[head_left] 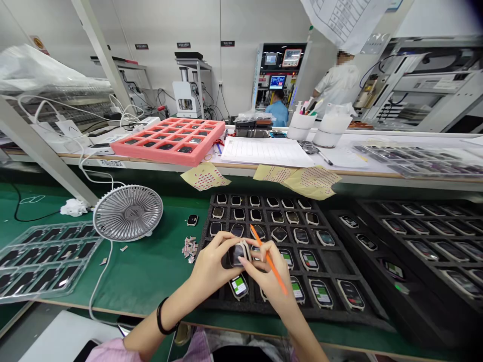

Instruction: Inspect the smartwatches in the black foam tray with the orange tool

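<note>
My left hand [213, 264] is closed around a small dark watch body [237, 254], held just above the black foam tray [328, 264]. My right hand [269, 274] pinches the watch's right edge with its fingertips, and an orange stick [268, 259] lies clamped between its fingers, pointing up and left. The tray below holds several watch bodies in square pockets, some with lit green screens.
A small white fan [128, 212] stands left on the green mat, with a loose watch body [192, 219] and scraps [189, 248] beside it. Clear blister trays [41, 259] lie far left, more black trays [422, 236] right. A pink tray [171, 140] sits on the shelf. A person in white [337, 83] works behind.
</note>
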Tool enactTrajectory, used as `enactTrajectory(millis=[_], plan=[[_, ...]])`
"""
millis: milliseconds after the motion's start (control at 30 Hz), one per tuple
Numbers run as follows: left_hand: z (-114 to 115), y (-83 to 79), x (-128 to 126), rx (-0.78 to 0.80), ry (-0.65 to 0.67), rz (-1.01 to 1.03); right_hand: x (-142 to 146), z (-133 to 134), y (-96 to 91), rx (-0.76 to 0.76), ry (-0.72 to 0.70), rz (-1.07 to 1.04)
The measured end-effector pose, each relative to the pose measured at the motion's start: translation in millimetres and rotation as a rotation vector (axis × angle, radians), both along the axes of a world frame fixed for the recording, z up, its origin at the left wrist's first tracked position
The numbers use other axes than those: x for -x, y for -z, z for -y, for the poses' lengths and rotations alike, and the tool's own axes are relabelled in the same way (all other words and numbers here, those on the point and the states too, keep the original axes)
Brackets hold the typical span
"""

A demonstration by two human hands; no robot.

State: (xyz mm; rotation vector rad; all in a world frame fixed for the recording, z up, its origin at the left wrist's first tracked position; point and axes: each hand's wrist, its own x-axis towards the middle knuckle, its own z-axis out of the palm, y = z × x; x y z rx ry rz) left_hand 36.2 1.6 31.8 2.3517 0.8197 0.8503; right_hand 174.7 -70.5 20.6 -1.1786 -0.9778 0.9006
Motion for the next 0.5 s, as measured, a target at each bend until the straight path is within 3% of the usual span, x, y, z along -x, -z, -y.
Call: enactTrajectory(millis=[233, 500], plan=[[2.3, 0.7, 1.5, 0.141, 0.074, 0.106, -5.0, -5.9, 4.9, 0.014, -0.096, -0.364], [4.0, -3.8, 2.4, 0.137, 0.084, 0.127, -5.4, -2.4, 2.8, 0.007, -0.081, -0.407]])
